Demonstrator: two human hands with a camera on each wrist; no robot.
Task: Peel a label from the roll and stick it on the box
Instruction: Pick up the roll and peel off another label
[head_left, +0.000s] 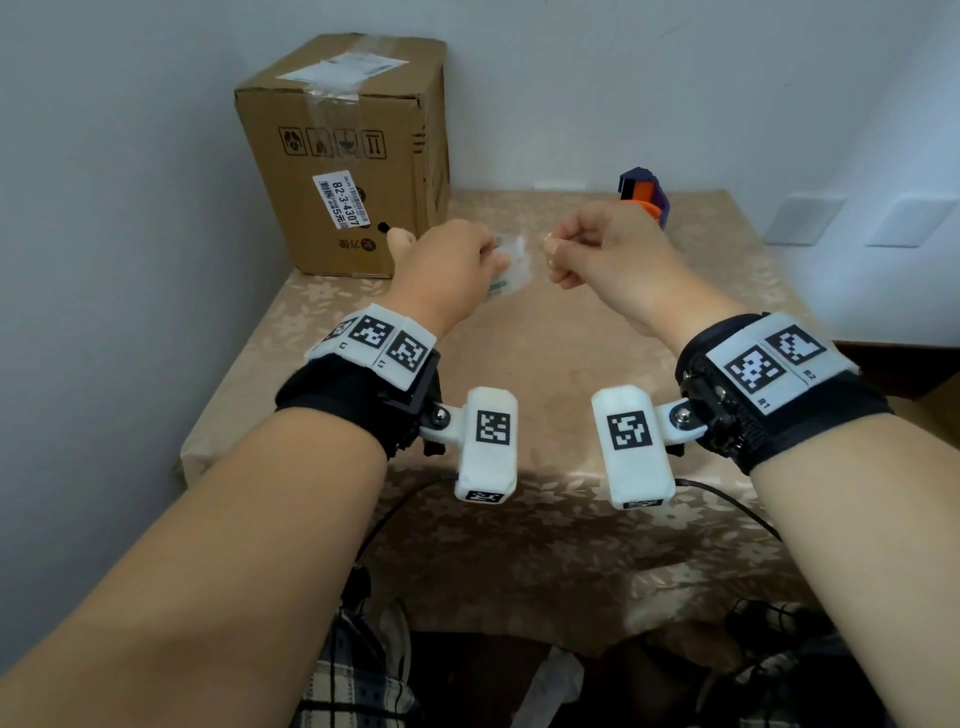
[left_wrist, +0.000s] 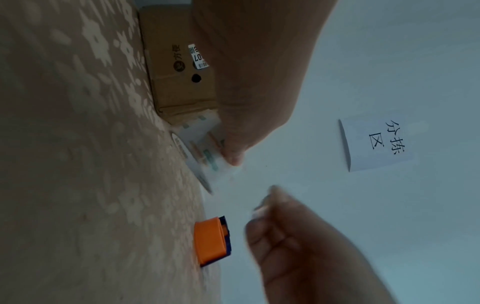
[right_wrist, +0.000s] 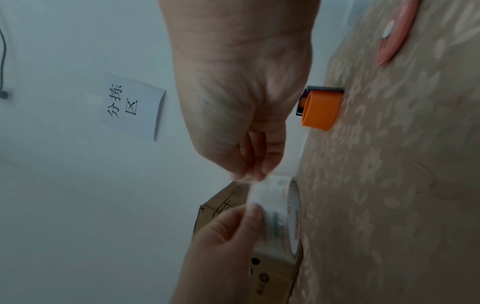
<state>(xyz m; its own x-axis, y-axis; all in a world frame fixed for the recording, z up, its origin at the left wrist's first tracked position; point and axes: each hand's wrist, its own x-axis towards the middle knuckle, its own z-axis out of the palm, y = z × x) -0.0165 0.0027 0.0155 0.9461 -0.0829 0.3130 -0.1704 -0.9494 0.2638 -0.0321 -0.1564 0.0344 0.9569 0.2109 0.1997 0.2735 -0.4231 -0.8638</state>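
Observation:
The brown cardboard box (head_left: 343, 145) stands at the table's far left corner against the wall, with a white barcode sticker on its front. In front of it, above the table, my left hand (head_left: 493, 262) grips the white label roll (head_left: 511, 270), which shows more fully as the roll (right_wrist: 283, 216) in the right wrist view. My right hand (head_left: 549, 249) is just right of the roll with fingers curled. In the right wrist view its fingertips (right_wrist: 249, 174) pinch the free end of a label (right_wrist: 255, 191) that still runs back to the roll.
A beige floral cloth (head_left: 519, 374) covers the table. An orange and blue holder (head_left: 644, 200) stands at the far edge behind my right hand. A pink flat object (right_wrist: 394, 35) lies on the cloth. A paper sign (left_wrist: 376, 144) hangs on the wall. Cables trail at the near edge.

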